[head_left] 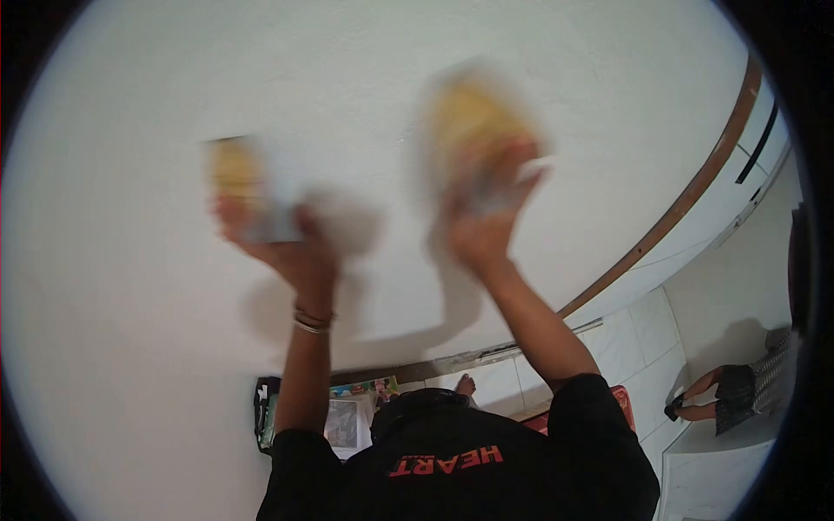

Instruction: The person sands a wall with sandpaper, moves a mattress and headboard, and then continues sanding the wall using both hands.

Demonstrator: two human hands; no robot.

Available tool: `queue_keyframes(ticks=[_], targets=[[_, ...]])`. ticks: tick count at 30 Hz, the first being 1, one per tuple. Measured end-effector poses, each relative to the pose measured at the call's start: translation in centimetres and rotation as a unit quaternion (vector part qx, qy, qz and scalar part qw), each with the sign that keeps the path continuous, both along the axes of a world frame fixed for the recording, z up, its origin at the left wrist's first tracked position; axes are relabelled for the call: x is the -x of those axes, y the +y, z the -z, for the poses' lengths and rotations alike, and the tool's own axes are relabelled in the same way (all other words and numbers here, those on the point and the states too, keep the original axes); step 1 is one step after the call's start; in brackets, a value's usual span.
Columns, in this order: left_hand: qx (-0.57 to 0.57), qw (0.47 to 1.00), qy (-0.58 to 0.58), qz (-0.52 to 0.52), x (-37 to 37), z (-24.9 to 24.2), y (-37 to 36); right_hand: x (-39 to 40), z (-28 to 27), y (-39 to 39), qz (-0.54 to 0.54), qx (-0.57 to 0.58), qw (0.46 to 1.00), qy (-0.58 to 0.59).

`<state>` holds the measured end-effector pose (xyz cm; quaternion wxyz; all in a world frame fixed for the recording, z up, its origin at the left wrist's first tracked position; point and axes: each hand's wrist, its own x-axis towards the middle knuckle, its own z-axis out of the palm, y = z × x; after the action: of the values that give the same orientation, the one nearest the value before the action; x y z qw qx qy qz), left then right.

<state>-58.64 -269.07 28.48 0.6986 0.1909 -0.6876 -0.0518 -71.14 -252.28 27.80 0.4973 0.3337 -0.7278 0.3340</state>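
Observation:
My left hand (295,256), with bangles at the wrist, is raised in front of a pale wall. Its fingers and thumb close round a small flat yellow-and-white pack (236,174), smeared by motion. To the right, my right hand (486,230) is also up, gripping a blurred yellow, red and white pack (473,122). The printing on both packs is too smeared to read. The two packs are well apart from each other, and shadows of the hands fall on the pale surface behind them.
A brown strip (678,208) edges the wall at the right. Below, by my black shirt (486,434), lie a colourful printed box (378,389) and a red item (622,406) on pale floor tiles (625,334). Another person (734,391) is at the far right.

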Motion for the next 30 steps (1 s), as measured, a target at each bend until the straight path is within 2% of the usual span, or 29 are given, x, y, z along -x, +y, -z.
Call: queue_keyframes(ticks=[2,3,4,5,6,7,8,10,12,13,14,15,16,17,18,19,20,21,22,24,25,26,27,28,30], targets=[[0.09,0.965,-0.218,-0.115,-0.3,1.9,2.1,-1.0,2.6,-0.7,-0.073,-0.132,0.981,0.119],[0.072,0.982,-0.16,-0.064,-0.9,1.8,0.7,0.4,2.5,0.7,-0.039,-0.172,0.976,0.129],[0.052,0.993,-0.1,-0.014,-1.8,1.5,-1.6,1.6,2.2,2.0,-0.039,-0.114,0.992,0.044],[0.031,0.998,-0.025,0.042,-3.1,-0.4,-2.8,3.3,1.3,3.5,-0.009,-0.033,0.999,0.03],[-0.013,0.996,0.05,0.074,-3.6,0.2,-6.0,5.1,0.2,4.9,0.058,0.023,0.997,0.041],[-0.144,0.971,0.129,0.142,-4.4,-1.6,-5.6,6.1,-0.7,6.1,0.043,0.113,0.992,-0.021],[-0.129,0.982,0.112,0.081,-5.0,-2.8,-5.5,6.1,-1.8,6.9,-0.013,0.182,0.982,-0.047],[-0.117,0.983,0.128,0.057,-3.5,-1.4,-4.9,6.8,0.8,5.8,-0.082,0.319,0.924,-0.195],[-0.025,0.996,0.09,0.013,-0.6,1.5,-2.1,3.7,3.7,0.8,-0.116,0.347,0.925,-0.101],[-0.022,0.995,0.092,0.017,-0.2,2.7,-0.7,0.6,4.8,0.2,-0.064,0.165,0.982,-0.069],[-0.001,0.993,-0.063,-0.101,-0.3,3.8,0.7,-1.3,5.5,0.4,-0.007,-0.023,0.999,-0.035],[0.021,0.952,-0.215,-0.216,-0.3,4.4,1.5,-0.5,6.1,1.0,0.001,-0.018,0.999,-0.035],[0.027,0.954,-0.216,-0.208,-0.6,4.3,1.1,0.8,7.3,2.1,-0.005,-0.08,0.997,-0.001],[0.005,0.988,-0.122,-0.092,-1.2,4.1,0.1,1.6,7.6,3.5,-0.012,-0.145,0.989,0.033],[-0.018,0.999,-0.025,0.024,-1.6,3.9,-1.1,3.0,7.5,4.8,0.01,-0.089,0.996,-0.01],[-0.05,0.997,0.032,0.045,-2.1,3.7,-2.7,4.8,7.0,6.2,0.087,-0.045,0.995,-0.028],[-0.082,0.991,0.088,0.065,-2.4,3.6,-3.7,5.6,5.2,7.2,0.063,0.098,0.989,-0.093],[-0.181,0.947,0.167,0.204,-2.4,2.7,-3.1,5.7,3.8,8.3,0.015,0.159,0.972,-0.17],[-0.182,0.948,0.163,0.205,-1.8,2.6,-2.4,5.7,3.3,9.0,-0.033,0.219,0.944,-0.246],[-0.253,0.946,0.165,0.116,-0.1,2.9,0.0,6.4,7.6,5.7,-0.106,0.272,0.862,-0.414],[-0.146,0.985,0.08,0.034,1.1,4.0,1.2,3.6,6.4,2.7,-0.103,0.239,0.927,-0.269],[-0.072,0.993,0.077,0.051,2.7,4.2,3.5,0.3,5.4,0.4,-0.096,0.201,0.968,-0.117],[-0.036,0.997,-0.054,-0.04,2.4,4.9,3.7,-1.9,6.0,0.2,-0.104,0.075,0.986,-0.105],[0.003,0.974,-0.183,-0.131,1.8,5.5,3.8,-3.1,6.5,0.3,-0.111,-0.052,0.988,-0.092],[0.009,0.999,-0.037,0.016,0.7,4.8,1.3,-0.2,7.2,2.4,-0.051,-0.106,0.993,-0.021]])
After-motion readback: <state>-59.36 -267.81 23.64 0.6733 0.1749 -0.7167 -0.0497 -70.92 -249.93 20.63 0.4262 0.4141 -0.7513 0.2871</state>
